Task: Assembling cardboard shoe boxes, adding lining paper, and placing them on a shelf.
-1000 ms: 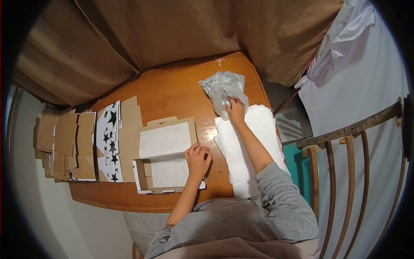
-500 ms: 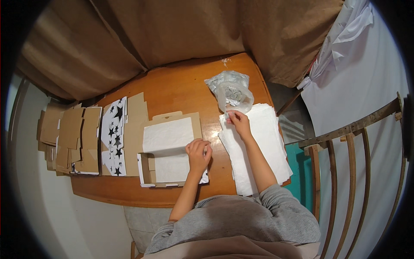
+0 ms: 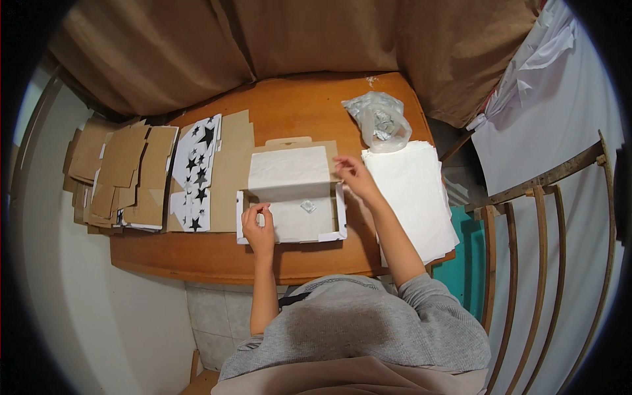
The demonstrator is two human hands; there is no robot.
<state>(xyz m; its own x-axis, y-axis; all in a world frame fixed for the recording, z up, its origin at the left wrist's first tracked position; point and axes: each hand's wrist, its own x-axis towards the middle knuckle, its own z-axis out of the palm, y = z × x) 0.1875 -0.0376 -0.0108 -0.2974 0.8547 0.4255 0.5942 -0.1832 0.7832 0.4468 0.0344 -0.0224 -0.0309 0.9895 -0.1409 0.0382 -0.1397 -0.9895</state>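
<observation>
A low cardboard box [image 3: 325,237] stands on the table with its lid [image 3: 331,158] tilted back. White paper [image 3: 288,168] lines it. A small silvery packet [image 3: 308,207] lies on the paper inside. My left hand [image 3: 257,226] is at the box's front left corner, fingers curled in toward the thumb; what they hold, if anything, is hidden. My right hand [image 3: 354,176] is beside the lid's right edge, its fingers stretched and apart, with nothing seen in them. Beyond it is a clear plastic bag [image 3: 393,140] of similar silvery packets.
A stack of white paper sheets [image 3: 411,197] lies to the right. Flattened brown cardboard pieces [image 3: 148,178] are piled at the left, beside a white piece with black stars [image 3: 200,176]. A brown curtain [image 3: 316,39] hangs behind the table [image 3: 296,108]; a wooden rack [image 3: 512,263] stands at the right.
My right hand has moved from the mouth of the plastic bag to the lid's right edge. My left hand has gone from the box's right side to its left. A packet now shows inside the box.
</observation>
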